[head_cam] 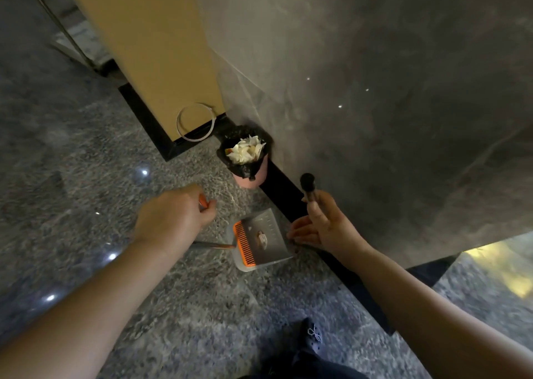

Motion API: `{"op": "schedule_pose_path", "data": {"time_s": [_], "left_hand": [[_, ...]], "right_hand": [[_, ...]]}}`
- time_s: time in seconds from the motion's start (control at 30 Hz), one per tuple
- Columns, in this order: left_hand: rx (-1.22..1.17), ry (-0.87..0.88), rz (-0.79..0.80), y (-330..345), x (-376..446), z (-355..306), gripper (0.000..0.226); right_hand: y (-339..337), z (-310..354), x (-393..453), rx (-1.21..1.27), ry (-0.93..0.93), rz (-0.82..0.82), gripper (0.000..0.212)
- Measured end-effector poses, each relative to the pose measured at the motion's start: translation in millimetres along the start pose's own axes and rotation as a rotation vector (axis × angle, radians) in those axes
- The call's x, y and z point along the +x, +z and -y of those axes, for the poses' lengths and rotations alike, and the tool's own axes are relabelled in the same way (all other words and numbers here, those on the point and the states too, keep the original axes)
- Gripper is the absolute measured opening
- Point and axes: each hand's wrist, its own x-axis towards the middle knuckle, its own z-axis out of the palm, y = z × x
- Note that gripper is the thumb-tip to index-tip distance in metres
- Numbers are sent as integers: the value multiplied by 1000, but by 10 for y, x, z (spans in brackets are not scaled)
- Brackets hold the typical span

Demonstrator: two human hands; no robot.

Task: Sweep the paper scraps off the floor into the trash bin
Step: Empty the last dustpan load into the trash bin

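We see left hand [176, 215] gripping dustpan [259, 240] handle, scrap inside, just short of trash bin [246, 159]. Right hand [323, 225] pinches broom handle [308, 188]. Emptying step; next, lift and tip over bin.

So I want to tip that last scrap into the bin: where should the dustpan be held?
By its long handle, from the left, as the left hand grips its orange-tipped top end. The handle rises from the comb-edged back of the dustpan, leaving the open front lip free to tilt toward the trash bin.
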Motion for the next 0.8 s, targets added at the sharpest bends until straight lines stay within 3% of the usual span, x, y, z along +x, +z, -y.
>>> {"op": "schedule_pose_path", "data": {"time_s": [0.07, 0.23, 0.43, 0.53, 0.63, 0.8], "left_hand": [[9, 6, 9, 47, 153, -105, 34], [4, 23, -2, 182, 515, -361, 33], [-44, 171, -18, 363, 924, -549, 35], [-54, 205, 62, 508, 1184, -601, 34], [-83, 233, 138, 618, 1467, -658, 32], [-123, 266, 245, 738, 2000, -731, 31]], "right_hand": [[-151, 4, 102, -61, 4, -80, 23], [-558, 24, 259, -219, 34, -238, 14], [-962, -87, 465, -646, -57, -399, 27], [-1036, -193, 588, -573, 5, -417, 13], [-985, -250, 727, -432, 25, -463, 28], [-764, -299, 990, -146, 60, -611, 20]]}}
